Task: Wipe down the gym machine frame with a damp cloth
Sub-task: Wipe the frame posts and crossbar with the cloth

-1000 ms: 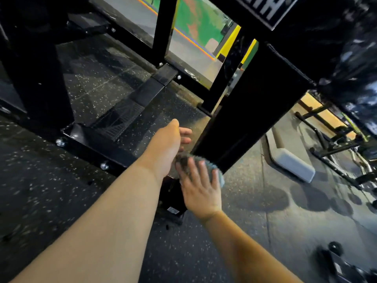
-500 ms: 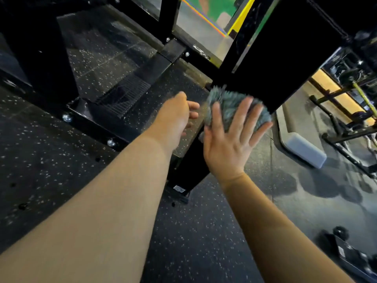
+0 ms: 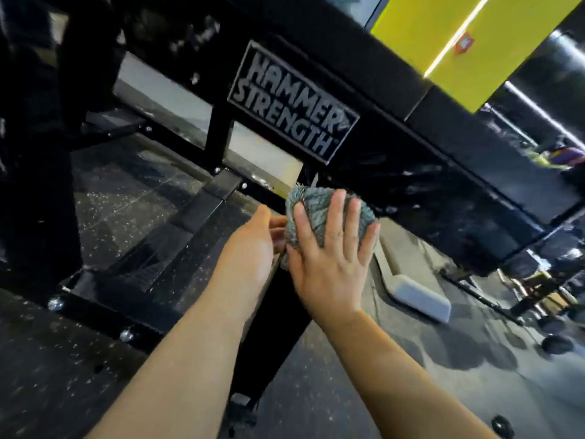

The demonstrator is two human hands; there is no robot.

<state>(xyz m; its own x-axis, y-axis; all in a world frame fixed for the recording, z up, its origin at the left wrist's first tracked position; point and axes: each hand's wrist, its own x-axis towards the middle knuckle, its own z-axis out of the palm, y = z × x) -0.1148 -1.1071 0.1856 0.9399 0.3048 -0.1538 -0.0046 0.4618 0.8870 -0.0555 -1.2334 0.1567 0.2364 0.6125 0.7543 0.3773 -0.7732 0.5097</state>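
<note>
My right hand lies flat, its fingers straight and spread, and it presses the shaggy grey-green cloth against the slanted black frame beam, just below the HAMMER STRENGTH nameplate. The cloth is bunched under my palm, and its fringe shows above my fingertips. My left hand sits below the nameplate too, just beside the cloth's left edge. Its fingers are loosely bent toward the cloth, but I cannot tell whether they pinch it or only come near. Lower left of the nameplate, bolted base rails rest on the speckled rubber floor. Lower right of it lies a grey pad, and a yellow panel stands to its upper right.
</note>
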